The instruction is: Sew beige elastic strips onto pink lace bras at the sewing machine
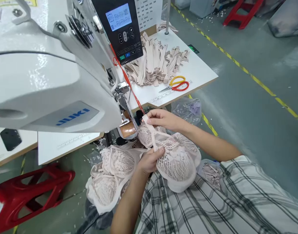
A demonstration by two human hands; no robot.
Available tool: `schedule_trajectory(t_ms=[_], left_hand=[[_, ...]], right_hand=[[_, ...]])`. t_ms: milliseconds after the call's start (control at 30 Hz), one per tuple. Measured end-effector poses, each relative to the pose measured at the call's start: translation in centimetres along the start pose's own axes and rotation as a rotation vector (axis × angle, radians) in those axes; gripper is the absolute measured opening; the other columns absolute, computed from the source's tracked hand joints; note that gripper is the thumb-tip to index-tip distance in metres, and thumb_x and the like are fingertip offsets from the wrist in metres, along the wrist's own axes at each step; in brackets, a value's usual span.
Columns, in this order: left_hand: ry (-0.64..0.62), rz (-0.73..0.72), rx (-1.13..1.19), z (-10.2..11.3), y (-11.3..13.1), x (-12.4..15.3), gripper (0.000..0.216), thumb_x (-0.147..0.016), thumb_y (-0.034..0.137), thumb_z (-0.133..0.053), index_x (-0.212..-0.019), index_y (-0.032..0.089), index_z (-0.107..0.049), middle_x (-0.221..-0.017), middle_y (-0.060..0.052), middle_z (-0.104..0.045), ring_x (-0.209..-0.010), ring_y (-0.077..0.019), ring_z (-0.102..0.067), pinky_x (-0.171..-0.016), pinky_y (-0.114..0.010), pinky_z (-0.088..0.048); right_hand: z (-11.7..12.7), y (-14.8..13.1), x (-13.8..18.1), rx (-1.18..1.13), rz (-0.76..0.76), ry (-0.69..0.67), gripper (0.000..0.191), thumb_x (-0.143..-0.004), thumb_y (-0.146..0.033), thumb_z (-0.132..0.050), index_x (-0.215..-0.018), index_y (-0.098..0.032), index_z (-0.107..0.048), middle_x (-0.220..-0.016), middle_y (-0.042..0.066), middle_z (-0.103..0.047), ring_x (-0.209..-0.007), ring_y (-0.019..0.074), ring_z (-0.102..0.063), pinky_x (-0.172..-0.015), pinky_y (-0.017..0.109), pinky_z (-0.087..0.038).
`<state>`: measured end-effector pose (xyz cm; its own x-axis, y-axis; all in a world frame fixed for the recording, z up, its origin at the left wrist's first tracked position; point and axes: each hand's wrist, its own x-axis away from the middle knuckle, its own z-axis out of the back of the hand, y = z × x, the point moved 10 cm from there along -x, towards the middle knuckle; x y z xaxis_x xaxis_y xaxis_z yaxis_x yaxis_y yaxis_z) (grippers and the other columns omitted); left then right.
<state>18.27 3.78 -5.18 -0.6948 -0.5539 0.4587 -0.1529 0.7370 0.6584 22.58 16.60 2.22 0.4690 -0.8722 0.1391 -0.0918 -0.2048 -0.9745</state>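
Note:
My right hand point(161, 118) pinches the top end of a pale pink strap point(152, 134) just in front of the sewing machine's presser foot point(124, 112). My left hand point(149, 161) grips the lower end of that strap where it meets a pink lace bra point(178, 162) lying on my lap. Both hands are closed on the garment. More lace bras point(110, 175) are piled to the left of my left forearm.
A white JUKI sewing machine point(54, 81) with a control panel point(122, 29) fills the upper left. On the white table point(202, 73) lie a heap of beige straps point(156, 61) and red-and-yellow scissors point(177, 84). A red stool point(29, 191) stands lower left.

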Motion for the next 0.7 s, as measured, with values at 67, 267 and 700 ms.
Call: schedule_trajectory(t_ms=[67, 267, 700], left_hand=[[0.059, -0.032, -0.164, 0.9, 0.6, -0.2, 0.068, -0.068, 0.072, -0.072, -0.103, 0.013, -0.071, -0.087, -0.01, -0.074, -0.084, -0.0262, -0.069, -0.081, -0.04, -0.052], [0.341, -0.318, -0.677, 3.1, 6.8, 1.7, 0.035, -0.078, 0.049, -0.072, -0.067, 0.017, -0.063, -0.06, 0.003, -0.056, -0.058, -0.011, -0.046, -0.056, -0.024, -0.033], [0.853, -1.205, -1.542, -0.2, 13.1, 10.8, 0.038, -0.092, 0.025, -0.06, -0.055, 0.019, -0.05, -0.05, 0.005, -0.033, -0.048, -0.0101, -0.029, -0.049, -0.028, -0.019]], right_hand=[[0.6, 1.7, 0.4, -0.063, -0.058, 0.083, 0.023, -0.081, -0.038, -0.067, -0.081, -0.018, -0.055, -0.071, -0.004, -0.051, -0.061, 0.0083, -0.046, -0.06, 0.024, -0.042], [0.5, -2.3, 5.5, 0.283, 0.383, 0.296, 0.023, -0.092, -0.043, -0.061, -0.086, -0.021, -0.064, -0.093, 0.004, -0.066, -0.088, 0.0158, -0.062, -0.08, 0.032, -0.051], [-5.9, -1.3, 12.7, 0.565, 0.768, 0.172, 0.01, -0.087, -0.025, -0.069, -0.098, -0.026, -0.069, -0.084, 0.001, -0.075, -0.067, 0.0141, -0.07, -0.063, 0.026, -0.058]])
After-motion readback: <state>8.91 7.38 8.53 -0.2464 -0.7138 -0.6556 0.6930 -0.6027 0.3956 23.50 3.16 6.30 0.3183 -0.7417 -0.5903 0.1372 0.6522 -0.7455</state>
